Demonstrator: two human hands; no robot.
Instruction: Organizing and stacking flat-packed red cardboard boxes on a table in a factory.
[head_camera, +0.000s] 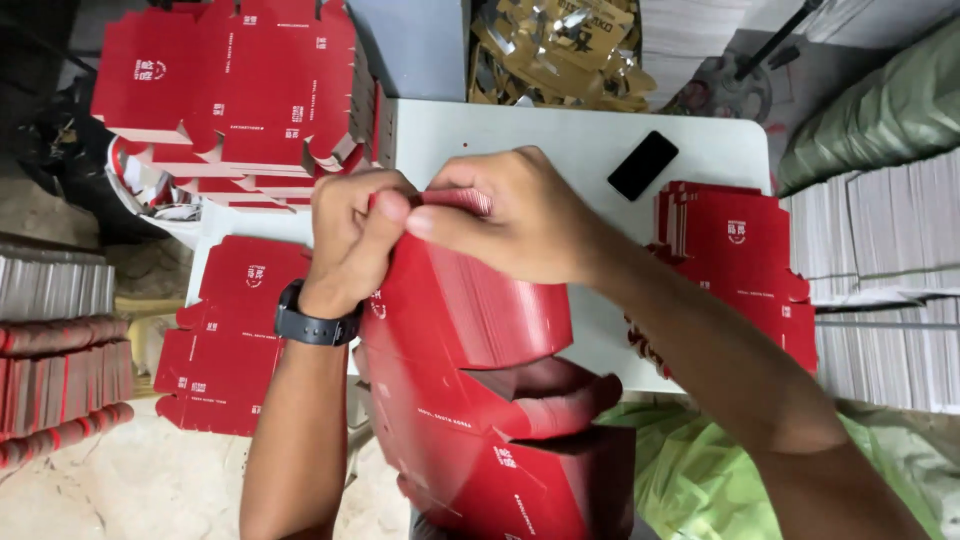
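While both hands pinch its far edge, the thick stack of red die-cut carton blanks (470, 330) stands propped on edge over the person's lap, against the near rim of the white table (540, 135). Left hand (350, 235), black watch at the wrist, and right hand (510, 215) are closed tight on the top sheets, thumbs nearly touching, seemingly to peel blanks apart. Flat red blanks (235, 85) lie piled left; a folded batch (735, 260) sits right; a dark phone (642, 165) rests apart.

White table (560, 135) above a pale sandy floor (150, 480).
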